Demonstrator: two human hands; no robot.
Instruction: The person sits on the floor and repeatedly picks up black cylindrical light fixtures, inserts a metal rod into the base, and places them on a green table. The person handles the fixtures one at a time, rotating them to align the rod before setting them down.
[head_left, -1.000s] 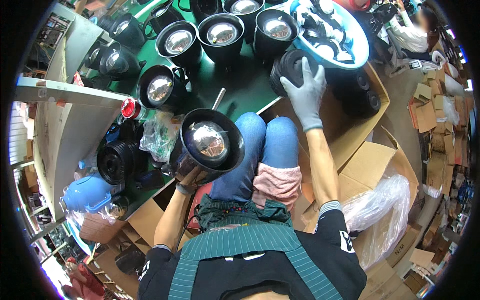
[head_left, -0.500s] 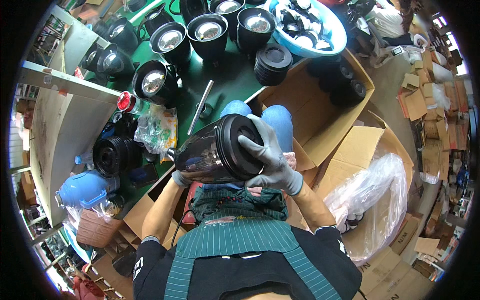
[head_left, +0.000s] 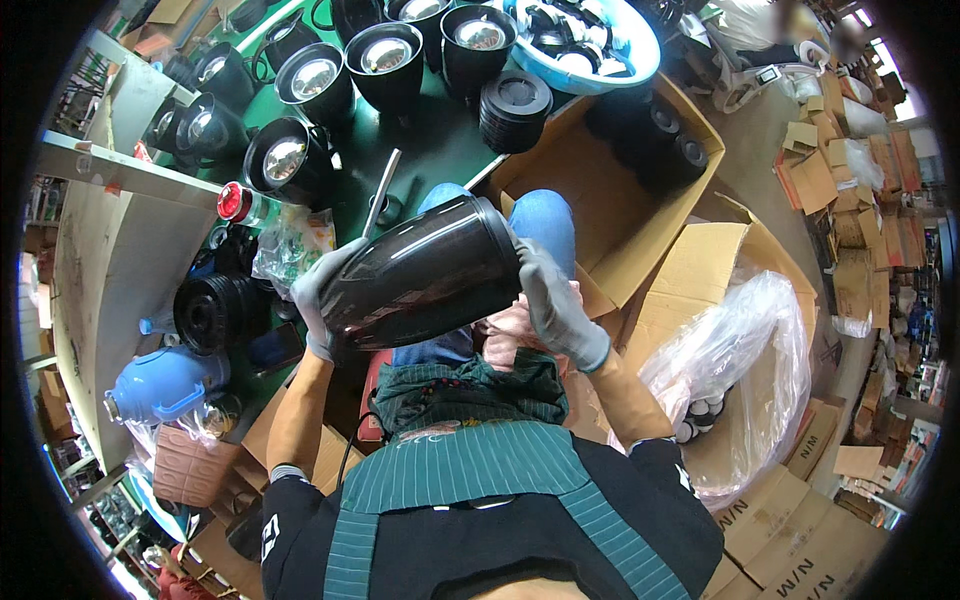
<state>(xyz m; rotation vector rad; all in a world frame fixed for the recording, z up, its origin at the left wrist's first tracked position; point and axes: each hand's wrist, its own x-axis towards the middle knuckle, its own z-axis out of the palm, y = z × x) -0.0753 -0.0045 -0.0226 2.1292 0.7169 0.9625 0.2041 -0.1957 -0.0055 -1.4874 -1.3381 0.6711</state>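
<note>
The left hand point(head_left: 318, 298) and right hand point(head_left: 555, 305) are wearing 2 grey gloves point(head_left: 578, 338). A dark green apron point(head_left: 470, 464) with pale stripes and 2 straps point(head_left: 350, 555) is covering a black shirt point(head_left: 450, 540), whose short sleeves point(head_left: 655, 475) are showing white markings point(head_left: 269, 534) and grey striped cuffs point(head_left: 288, 472). The person is also wearing blue jeans point(head_left: 547, 225).

Workroom interior: green worktop point(head_left: 432, 142); pale shelf unit point(head_left: 120, 260) to its left; grey-brown floor point(head_left: 762, 175) extending along the right; bright light point(head_left: 911, 107) at far right.

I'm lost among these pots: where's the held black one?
In the head view, the held black pot lies just left of centre, over the person's jeans, between left hand and right hand.
</note>
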